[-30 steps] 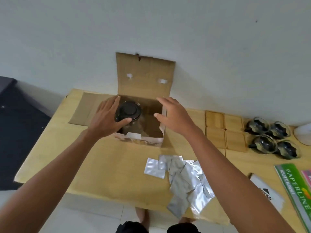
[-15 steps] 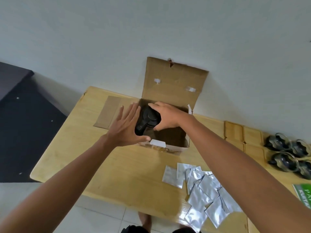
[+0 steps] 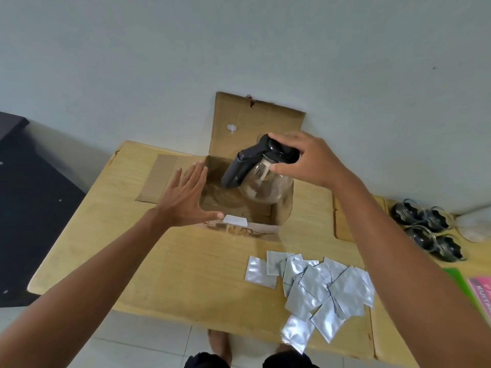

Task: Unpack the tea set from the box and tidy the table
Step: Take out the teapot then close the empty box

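Note:
A glass teapot [image 3: 261, 187] with a black lid and black handle hangs above the open cardboard box [image 3: 281, 211], tilted with its handle pointing left. My right hand [image 3: 305, 158] grips it by the lid from above. My left hand [image 3: 186, 197] is spread open at the box's left front corner, thumb on the front rim, holding nothing. The box stands near the table's far edge with its back flap upright. Several glass cups [image 3: 427, 229] with dark inserts stand at the far right.
Several silver foil sachets [image 3: 316, 290] lie scattered on the wooden table [image 3: 164, 274] in front of the box. Wooden coasters [image 3: 342, 221] lie right of the box, partly behind my right arm. Green and pink packs [image 3: 478, 290] sit at the right edge. A dark mat lies left.
My right hand has lifted the teapot up out of the box by its lid. My left hand has let go and moved to the box's left front corner.

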